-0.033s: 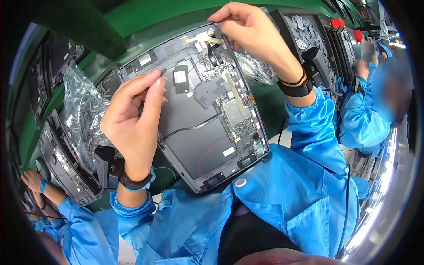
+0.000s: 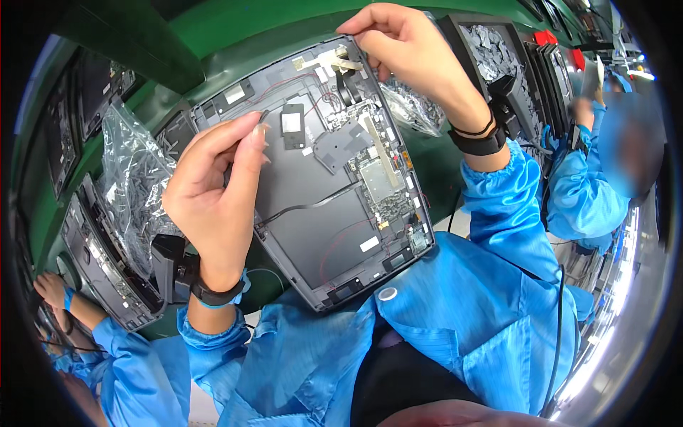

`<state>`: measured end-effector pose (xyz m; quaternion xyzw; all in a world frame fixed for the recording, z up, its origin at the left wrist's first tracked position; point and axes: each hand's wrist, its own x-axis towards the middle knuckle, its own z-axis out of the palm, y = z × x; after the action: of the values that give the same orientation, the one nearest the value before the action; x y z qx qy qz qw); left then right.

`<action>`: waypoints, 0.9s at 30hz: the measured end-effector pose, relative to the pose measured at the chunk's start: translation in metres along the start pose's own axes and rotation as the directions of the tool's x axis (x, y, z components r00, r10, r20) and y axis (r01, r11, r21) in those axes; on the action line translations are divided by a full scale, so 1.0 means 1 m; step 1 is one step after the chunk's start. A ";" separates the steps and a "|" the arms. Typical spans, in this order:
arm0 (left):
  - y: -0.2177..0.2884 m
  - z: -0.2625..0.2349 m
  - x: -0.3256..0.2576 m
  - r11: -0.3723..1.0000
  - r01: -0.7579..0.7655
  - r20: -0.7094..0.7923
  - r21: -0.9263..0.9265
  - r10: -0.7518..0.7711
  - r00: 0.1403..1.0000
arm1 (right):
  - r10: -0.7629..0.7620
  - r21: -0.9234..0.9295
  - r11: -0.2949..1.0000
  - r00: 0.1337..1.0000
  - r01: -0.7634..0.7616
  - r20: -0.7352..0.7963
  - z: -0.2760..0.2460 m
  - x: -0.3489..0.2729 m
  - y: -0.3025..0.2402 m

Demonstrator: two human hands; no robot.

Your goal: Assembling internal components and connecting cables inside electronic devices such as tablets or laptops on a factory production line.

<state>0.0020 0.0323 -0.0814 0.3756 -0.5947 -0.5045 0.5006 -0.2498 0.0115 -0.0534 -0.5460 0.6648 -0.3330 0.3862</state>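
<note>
An opened tablet housing (image 2: 313, 245), dark grey, lies tilted in front of me with its inside facing up. Along its right part run a circuit board (image 2: 380, 178), a grey shield plate (image 2: 341, 146) and ribbon cables. A loose-looking black rectangular piece with a white label (image 2: 292, 127) rests on the housing's upper middle. Over the left edge, my left hand (image 2: 217, 181) pinches a small dark strip (image 2: 264, 115) between thumb and forefinger. At the far right corner, my right hand (image 2: 409, 53) has its fingers closed on the housing's rim; the fingertips are partly hidden.
Clear plastic bags (image 2: 131, 185) of small grey parts lie left and behind the housing's right side. A black tray (image 2: 449, 32) of grey pieces stands at the right. More housings (image 2: 107, 263) are stacked left. Co-workers' hands (image 2: 51, 290) show at both sides. The mat is green.
</note>
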 end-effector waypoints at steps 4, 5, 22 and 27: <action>0.001 -0.002 -0.001 0.999 0.037 0.005 -0.006 -0.037 0.999 | -0.335 -0.291 0.909 0.938 0.298 -0.087 0.010 0.000 0.003; 0.003 0.000 -0.001 0.997 0.074 -0.007 -0.029 -0.075 0.997 | -0.327 -0.309 0.907 0.941 0.287 -0.087 0.011 -0.002 0.002; 0.035 0.015 0.032 0.983 -0.070 0.236 0.170 0.029 0.971 | -0.880 -0.504 0.286 0.431 0.815 0.197 0.009 -0.033 -0.036; 0.027 0.020 0.061 0.907 -0.237 0.261 0.348 0.149 0.954 | -0.878 -0.618 0.267 0.451 0.739 0.160 -0.008 -0.016 -0.033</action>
<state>-0.0288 -0.0160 -0.0415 0.3429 -0.7683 -0.3689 0.3951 -0.2400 0.0217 -0.0184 -0.8598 0.3931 -0.3054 -0.1137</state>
